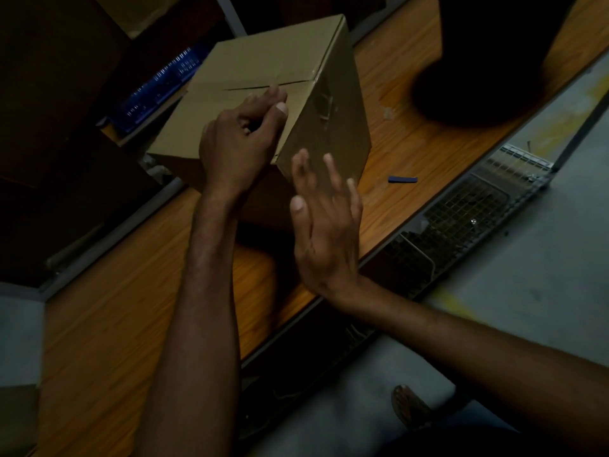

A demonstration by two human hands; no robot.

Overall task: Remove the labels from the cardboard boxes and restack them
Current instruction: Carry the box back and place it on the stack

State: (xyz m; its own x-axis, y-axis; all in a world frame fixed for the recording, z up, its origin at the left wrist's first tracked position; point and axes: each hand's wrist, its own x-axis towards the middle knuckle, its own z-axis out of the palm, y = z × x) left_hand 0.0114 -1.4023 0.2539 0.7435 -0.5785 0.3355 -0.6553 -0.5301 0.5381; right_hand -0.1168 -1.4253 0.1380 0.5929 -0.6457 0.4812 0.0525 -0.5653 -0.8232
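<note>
A brown cardboard box (263, 61) stands on a wooden table (131, 308), its top flaps closed with a slit between them. My left hand (237, 143) rests on the box's top near the front edge, fingers curled, thumb and fingertips pinched together close to the slit; I cannot tell whether anything is between them. My right hand (326, 225) is open with straight fingers, laid flat against the box's right side. A strip of tape or label remnant (324, 102) shows on that side, above the right hand.
A small dark blue object (402, 179) lies on the table right of the box. A large dark object (494, 61) stands at the back right. A blue crate (158, 84) sits behind left. A wire-mesh cage (468, 206) is beside the table's right edge, on a grey floor.
</note>
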